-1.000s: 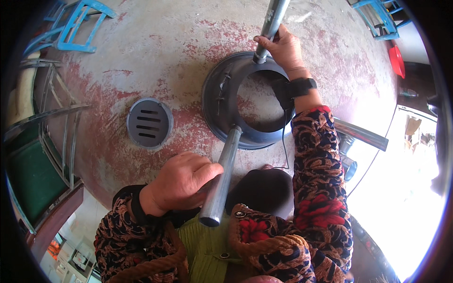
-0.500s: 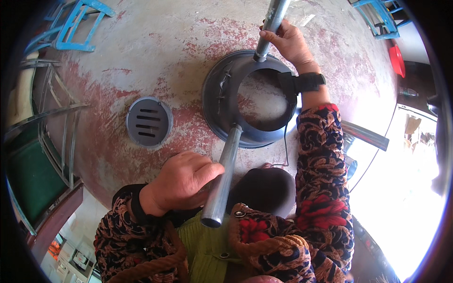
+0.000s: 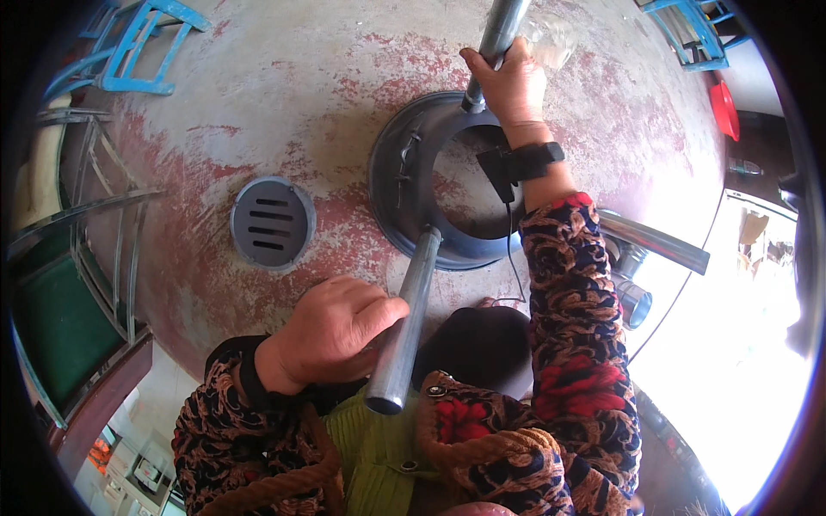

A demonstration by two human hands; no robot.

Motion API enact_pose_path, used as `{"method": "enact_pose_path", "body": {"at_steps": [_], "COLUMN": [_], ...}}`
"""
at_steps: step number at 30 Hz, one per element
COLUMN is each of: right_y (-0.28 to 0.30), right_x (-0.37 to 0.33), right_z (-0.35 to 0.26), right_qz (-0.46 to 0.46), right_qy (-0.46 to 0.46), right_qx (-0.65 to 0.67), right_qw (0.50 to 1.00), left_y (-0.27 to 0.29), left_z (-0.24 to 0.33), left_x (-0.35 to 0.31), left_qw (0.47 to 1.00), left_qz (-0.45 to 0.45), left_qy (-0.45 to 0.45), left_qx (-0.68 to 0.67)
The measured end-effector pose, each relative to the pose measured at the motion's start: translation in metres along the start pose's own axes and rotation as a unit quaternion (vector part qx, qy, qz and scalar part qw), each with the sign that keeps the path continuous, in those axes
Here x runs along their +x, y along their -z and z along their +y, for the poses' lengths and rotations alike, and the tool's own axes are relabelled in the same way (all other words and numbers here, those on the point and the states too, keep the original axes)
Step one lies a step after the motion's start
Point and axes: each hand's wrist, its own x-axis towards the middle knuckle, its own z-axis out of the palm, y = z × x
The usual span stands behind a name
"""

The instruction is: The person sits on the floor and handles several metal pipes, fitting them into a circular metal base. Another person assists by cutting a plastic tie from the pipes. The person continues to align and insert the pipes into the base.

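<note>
A dark round metal frame (image 3: 413, 185) with a wide central opening lies on the floor before me, with three metal pipes sticking out from it. My left hand (image 3: 340, 331) is closed on the near pipe (image 3: 411, 322), thumb along its side and the other fingers mostly hidden. At the far side, my right hand (image 3: 514, 86) grips the far pipe (image 3: 503, 30), thumb and forefinger on either side of it. A third pipe (image 3: 658, 243) points right, partly behind my right sleeve. Twisted wire (image 3: 408, 155) shows on the frame's left side.
A grey round slotted grate (image 3: 273, 224) lies on the worn floor left of the frame. Blue stools (image 3: 142, 52) stand far left and far right. A green-seated metal chair (image 3: 64, 327) is at left. Shiny metal cylinders (image 3: 632, 301) and a red basin (image 3: 724, 110) are at right.
My right hand has turned on the far pipe and its wrist and forearm have shifted left, uncovering more of the right pipe and metal cylinders. My left hand has stayed almost still.
</note>
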Motion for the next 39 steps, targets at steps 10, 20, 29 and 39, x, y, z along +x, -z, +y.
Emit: {"method": "enact_pose_path", "body": {"at_steps": [10, 20, 29, 39], "right_y": [0.018, 0.015, 0.0, 0.019], "right_x": [0.02, 0.006, 0.005, 0.014], "right_z": [0.036, 0.045, 0.028, 0.043], "right_qz": [-0.235, -0.038, 0.002, -0.226], "right_qy": [0.009, -0.087, 0.132, -0.021], "right_qx": [0.225, 0.174, 0.101, 0.237], "right_qw": [0.946, 0.98, 0.986, 0.945], "left_y": [-0.002, -0.001, -0.003, -0.002], "left_z": [-0.002, -0.003, -0.003, -0.004], "left_x": [-0.003, 0.0, 0.001, -0.001], "left_qw": [1.0, 1.0, 1.0, 1.0], "left_qz": [0.006, 0.004, 0.001, -0.013], "left_qy": [0.0, -0.002, -0.006, -0.001], "left_qx": [0.007, 0.001, -0.003, -0.001]}}
